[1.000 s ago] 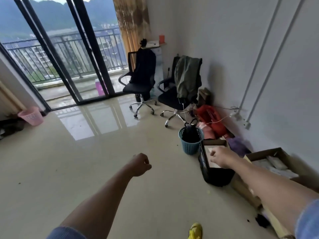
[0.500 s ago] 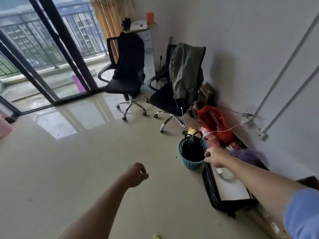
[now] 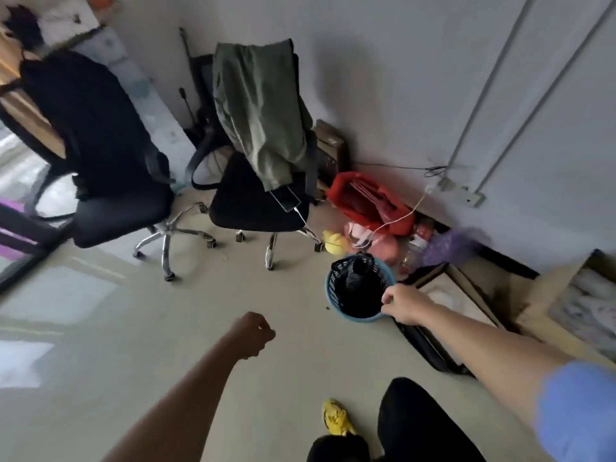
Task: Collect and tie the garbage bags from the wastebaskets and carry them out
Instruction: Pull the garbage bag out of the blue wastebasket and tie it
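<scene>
Plastic lattice walled the round blue wastebasket (image 3: 334,293), which stood on the floor right of centre with a crinkled, glossy black garbage bag (image 3: 358,285) bunched at the top inside it. My right hand (image 3: 401,303) lay at its near right rim, fingers curled; whether they pinched rim or bag I could not tell. My left hand (image 3: 255,333) was a fist around nothing over the smooth, shiny floor (image 3: 166,328), which was open to the left. A black case (image 3: 423,346) crowded the basket's right side.

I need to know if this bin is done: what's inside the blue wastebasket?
A black garbage bag fills the blue wastebasket, its top gathered into a neck that sticks up. The black plastic hides the bag's contents and the basket's bottom.
</scene>
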Tool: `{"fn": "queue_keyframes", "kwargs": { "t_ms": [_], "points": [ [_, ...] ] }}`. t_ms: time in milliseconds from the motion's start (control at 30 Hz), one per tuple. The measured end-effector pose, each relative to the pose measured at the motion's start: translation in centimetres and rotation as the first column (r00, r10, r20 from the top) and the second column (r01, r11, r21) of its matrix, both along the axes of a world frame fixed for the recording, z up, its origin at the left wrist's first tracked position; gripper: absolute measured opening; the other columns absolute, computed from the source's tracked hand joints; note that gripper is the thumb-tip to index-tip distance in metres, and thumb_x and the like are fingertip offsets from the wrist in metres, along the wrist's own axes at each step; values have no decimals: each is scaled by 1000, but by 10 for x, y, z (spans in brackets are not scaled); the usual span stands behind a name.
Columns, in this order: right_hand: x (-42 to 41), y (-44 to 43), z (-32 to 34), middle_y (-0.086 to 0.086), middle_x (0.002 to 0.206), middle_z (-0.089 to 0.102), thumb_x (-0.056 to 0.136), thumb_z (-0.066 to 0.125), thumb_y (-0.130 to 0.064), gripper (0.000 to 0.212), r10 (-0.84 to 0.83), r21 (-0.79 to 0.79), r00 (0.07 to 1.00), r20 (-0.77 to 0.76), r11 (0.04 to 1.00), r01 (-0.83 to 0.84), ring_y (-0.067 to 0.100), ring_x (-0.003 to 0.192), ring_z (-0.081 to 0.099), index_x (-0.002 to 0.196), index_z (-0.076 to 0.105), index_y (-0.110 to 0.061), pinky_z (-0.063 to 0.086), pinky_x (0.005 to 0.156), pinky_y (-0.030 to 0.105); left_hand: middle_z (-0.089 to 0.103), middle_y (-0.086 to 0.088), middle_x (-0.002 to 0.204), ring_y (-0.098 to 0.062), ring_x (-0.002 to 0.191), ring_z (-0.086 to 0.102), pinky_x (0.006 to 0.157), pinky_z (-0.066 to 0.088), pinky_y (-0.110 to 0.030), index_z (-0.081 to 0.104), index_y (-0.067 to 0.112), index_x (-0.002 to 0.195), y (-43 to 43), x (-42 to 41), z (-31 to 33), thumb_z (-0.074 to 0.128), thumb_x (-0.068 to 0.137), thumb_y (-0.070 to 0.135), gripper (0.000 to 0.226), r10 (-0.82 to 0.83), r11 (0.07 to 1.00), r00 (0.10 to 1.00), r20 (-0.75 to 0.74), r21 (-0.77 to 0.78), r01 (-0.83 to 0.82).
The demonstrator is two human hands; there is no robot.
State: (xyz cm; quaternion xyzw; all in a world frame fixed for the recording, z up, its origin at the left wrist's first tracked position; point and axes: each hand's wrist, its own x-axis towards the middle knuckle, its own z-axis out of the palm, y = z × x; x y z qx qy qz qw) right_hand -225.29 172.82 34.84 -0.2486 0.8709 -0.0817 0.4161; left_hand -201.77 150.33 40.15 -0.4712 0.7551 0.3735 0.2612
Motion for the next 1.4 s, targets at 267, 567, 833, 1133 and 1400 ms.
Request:
{"fn": "queue_keyframes", "kwargs": {
  "t_ms": [267, 567, 833, 1133, 1400],
  "points": [
    [-75, -22, -69, -4, 67, 47, 87, 56, -24, 28, -249, 111, 967, 60, 964, 242, 23, 74, 50, 62, 43, -23, 38, 63, 31, 61, -13, 72, -20, 50, 52, 34, 35, -13, 61, 7, 85, -62, -143, -54, 60, 87, 15, 8, -120, 990, 993, -15, 78, 120],
    [-103, -64, -127, 6, 95, 67, 95, 53, -28, 23, -558, 130, 813, 168, 830, 543, 26, 96, 65, 98, 67, -10, 45, 71, 30, 68, -9, 85, -25, 71, 63, 59, 48, -26, 64, 18, 85, -114, -247, -138, 57, 85, 23, 9, -268, 956, 962, 58, 143, 258],
    [-127, -127, -238, 4, 77, 65, 96, 51, -45, 38, -968, 120, 162, 190, 187, 975, 21, 65, 66, 109, 63, -12, 46, 50, 27, 67, -11, 104, -29, 82, 63, 67, 50, -30, 61, 19, 106, -157, -325, -309, 58, 85, 21, 21, -449, 889, 885, 124, 165, 428],
    [-127, -165, -354, 10, 70, 63, 90, 65, -31, 29, -947, 346, -220, 235, -130, 929, 21, 52, 56, 110, 63, -12, 30, 41, 19, 55, -3, 129, -29, 108, 59, 79, 51, -35, 42, 23, 140, -141, -355, -469, 60, 86, 5, 59, -436, 840, 898, 59, 386, 382],
    [-98, -160, -375, 14, 77, 66, 78, 72, -3, 24, -946, 540, -88, 313, 101, 836, 21, 58, 60, 96, 60, -14, 47, 50, 23, 70, -13, 82, -29, 63, 60, 62, 51, -35, 64, 14, 105, -133, -342, -485, 56, 82, 2, 28, -397, 895, 914, 80, 257, 365]
  ]
}}
